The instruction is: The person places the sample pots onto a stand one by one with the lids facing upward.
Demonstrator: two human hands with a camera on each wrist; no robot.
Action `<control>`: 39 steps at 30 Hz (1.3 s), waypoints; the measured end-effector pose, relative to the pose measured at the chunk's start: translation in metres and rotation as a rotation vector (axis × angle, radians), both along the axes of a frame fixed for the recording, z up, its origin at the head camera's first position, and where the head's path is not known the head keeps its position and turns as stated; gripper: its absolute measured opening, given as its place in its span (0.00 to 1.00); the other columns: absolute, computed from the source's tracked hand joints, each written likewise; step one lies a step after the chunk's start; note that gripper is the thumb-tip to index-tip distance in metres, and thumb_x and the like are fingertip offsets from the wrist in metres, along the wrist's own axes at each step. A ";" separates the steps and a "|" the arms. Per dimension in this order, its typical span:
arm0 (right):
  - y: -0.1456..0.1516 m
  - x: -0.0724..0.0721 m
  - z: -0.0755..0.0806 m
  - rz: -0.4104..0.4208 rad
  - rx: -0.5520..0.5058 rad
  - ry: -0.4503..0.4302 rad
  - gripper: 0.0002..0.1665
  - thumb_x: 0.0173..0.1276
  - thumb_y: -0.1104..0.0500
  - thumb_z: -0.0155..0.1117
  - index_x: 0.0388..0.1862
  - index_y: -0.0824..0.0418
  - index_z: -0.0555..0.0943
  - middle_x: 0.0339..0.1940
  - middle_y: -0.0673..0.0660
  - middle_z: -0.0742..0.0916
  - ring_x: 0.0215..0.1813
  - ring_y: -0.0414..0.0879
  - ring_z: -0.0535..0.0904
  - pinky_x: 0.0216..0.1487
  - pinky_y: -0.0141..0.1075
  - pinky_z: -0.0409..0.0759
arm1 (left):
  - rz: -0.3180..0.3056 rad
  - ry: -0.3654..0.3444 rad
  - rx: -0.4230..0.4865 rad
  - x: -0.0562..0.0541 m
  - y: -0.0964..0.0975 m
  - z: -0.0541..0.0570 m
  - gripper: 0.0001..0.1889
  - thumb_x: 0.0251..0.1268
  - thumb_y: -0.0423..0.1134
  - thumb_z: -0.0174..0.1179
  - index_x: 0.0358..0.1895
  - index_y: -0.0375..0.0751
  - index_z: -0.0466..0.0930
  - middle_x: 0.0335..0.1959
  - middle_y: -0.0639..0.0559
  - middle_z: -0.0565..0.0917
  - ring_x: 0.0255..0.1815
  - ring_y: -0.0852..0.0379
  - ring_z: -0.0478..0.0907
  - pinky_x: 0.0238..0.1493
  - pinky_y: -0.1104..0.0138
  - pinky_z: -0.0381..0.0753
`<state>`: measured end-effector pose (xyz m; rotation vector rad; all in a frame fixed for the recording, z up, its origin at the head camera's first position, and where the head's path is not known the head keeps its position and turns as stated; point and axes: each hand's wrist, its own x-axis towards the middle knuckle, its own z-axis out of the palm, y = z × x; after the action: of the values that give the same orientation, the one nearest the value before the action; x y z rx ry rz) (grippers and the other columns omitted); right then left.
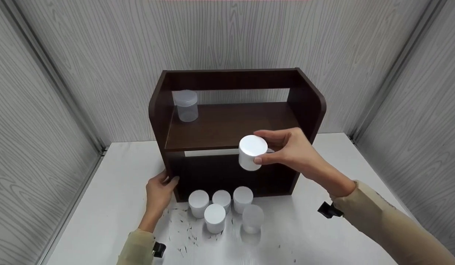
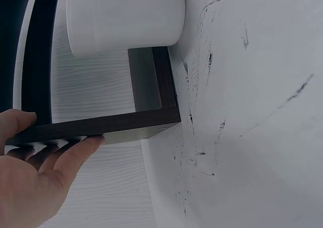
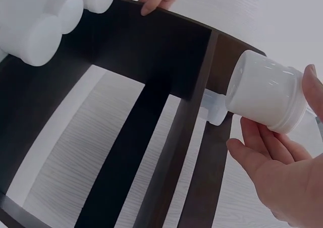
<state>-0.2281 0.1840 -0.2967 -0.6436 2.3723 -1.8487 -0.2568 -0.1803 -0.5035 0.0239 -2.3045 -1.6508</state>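
A white lidded jar [image 1: 250, 156] is held by my right hand [image 1: 295, 152], thumb on one side and fingers on the other, in front of the middle board of a dark brown two-tier shelf [image 1: 231, 127]. In the right wrist view the same jar [image 3: 265, 89] lies sideways across the picture, above the curled fingers [image 3: 252, 157]. My left hand [image 1: 159, 193] grips the front edge of the shelf's left side panel. The left wrist view shows the thumb [image 2: 20, 119] on one face of that panel [image 2: 116, 122] and the fingers on the other.
On the upper tier at the left stands a clear lidded jar [image 1: 187, 110]. Several white jars [image 1: 214, 219] and a translucent jar [image 1: 252, 219] stand on the white table [image 1: 315, 235] before the shelf. Grey wood-grain walls [image 1: 408, 92] enclose three sides.
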 end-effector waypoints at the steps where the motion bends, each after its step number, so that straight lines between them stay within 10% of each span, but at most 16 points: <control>1: -0.002 -0.001 0.002 0.000 0.001 0.003 0.42 0.51 0.68 0.87 0.67 0.70 0.82 0.57 0.60 0.89 0.59 0.51 0.87 0.59 0.40 0.86 | 0.001 0.000 0.000 0.000 0.000 0.000 0.24 0.74 0.34 0.65 0.68 0.25 0.76 0.65 0.29 0.80 0.62 0.35 0.82 0.59 0.56 0.85; 39: -0.102 -0.081 0.021 0.034 0.017 0.069 0.39 0.54 0.63 0.88 0.64 0.72 0.82 0.57 0.61 0.90 0.57 0.47 0.88 0.58 0.37 0.85 | -0.005 -0.017 0.014 0.007 0.000 -0.004 0.27 0.75 0.34 0.65 0.71 0.25 0.73 0.67 0.31 0.79 0.63 0.36 0.81 0.58 0.57 0.85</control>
<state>-0.3093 0.0818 -0.2756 -0.7536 2.4000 -1.8197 -0.2502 -0.1802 -0.5072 0.0358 -2.3078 -1.6754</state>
